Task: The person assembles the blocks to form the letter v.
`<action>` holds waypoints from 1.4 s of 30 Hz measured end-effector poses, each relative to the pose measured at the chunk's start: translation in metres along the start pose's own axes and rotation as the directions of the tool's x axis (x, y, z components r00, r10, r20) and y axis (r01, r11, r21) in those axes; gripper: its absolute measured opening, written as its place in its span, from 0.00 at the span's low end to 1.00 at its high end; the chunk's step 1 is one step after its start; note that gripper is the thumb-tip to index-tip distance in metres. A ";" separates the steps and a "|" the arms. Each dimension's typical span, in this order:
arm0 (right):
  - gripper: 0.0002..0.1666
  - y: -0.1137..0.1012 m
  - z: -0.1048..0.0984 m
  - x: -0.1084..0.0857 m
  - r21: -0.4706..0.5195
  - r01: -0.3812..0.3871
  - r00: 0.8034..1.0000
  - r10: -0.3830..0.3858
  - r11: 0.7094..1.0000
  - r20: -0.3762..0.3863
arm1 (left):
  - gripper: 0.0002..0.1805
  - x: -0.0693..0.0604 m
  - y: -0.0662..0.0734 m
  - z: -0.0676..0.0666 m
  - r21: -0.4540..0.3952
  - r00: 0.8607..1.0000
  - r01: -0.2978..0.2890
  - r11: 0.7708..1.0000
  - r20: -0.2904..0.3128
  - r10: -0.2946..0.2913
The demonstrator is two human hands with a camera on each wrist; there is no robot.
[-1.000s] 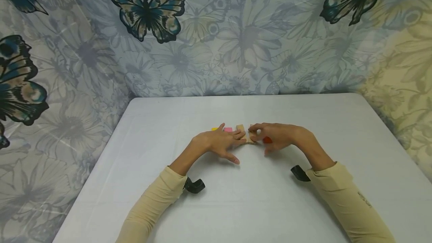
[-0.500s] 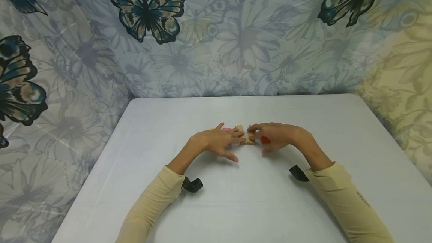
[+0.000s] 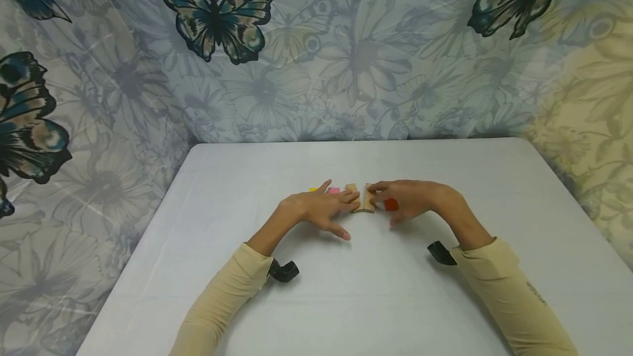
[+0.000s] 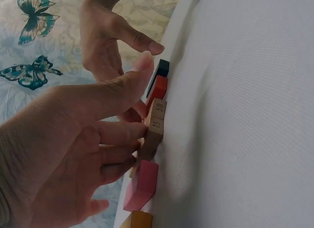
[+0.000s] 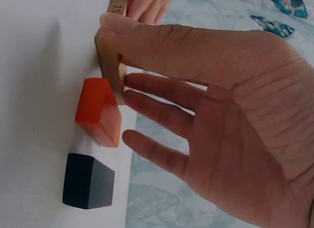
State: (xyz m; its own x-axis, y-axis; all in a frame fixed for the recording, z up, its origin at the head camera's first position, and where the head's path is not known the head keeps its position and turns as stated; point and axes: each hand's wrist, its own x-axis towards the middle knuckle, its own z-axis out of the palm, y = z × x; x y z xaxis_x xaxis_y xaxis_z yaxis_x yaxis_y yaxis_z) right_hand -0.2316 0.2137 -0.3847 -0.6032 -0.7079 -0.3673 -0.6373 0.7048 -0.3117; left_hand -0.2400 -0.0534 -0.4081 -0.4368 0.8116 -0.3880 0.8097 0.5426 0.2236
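Observation:
Two light wooden pieces stand side by side, a left one [image 3: 351, 187] and a right one [image 3: 368, 200], with a narrow gap at their tops. My left hand [image 3: 322, 207] has its fingers stretched against the left piece, thumb held away. At the right piece, my right hand [image 3: 415, 198] touches its side with extended fingers. In the left wrist view, printed numbers show on the wooden ends [image 4: 158, 109]. The right wrist view shows my right hand [image 5: 221, 105] with thumb and fingers apart beside the wooden piece [image 5: 109, 56]; their exact contact is partly hidden.
A pink block [image 4: 142, 186] and a yellow block [image 4: 139, 219] lie left of the wooden pieces. On the right are a red block [image 5: 98, 110] and a dark block [image 5: 88, 181]. The white table [image 3: 346, 301] meets butterfly-patterned cloth [image 3: 296, 92] behind.
My right hand has shifted slightly right and its fingers have loosened from over the right wooden piece, which shows more fully. My left hand has stayed almost in place.

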 end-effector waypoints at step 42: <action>0.39 -0.002 0.000 0.001 -0.001 0.011 1.000 -0.011 1.000 0.005 | 0.52 0.002 -0.001 0.001 0.047 1.000 0.017 0.999 0.018 -0.017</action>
State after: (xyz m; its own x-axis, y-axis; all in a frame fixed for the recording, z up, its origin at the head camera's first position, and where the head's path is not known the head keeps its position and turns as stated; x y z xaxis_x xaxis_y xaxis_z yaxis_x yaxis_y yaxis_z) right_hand -0.2306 0.2112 -0.3848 -0.5940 -0.7154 -0.3679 -0.6442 0.6969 -0.3152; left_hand -0.2410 -0.0527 -0.4101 -0.4437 0.7980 -0.4078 0.8199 0.5452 0.1748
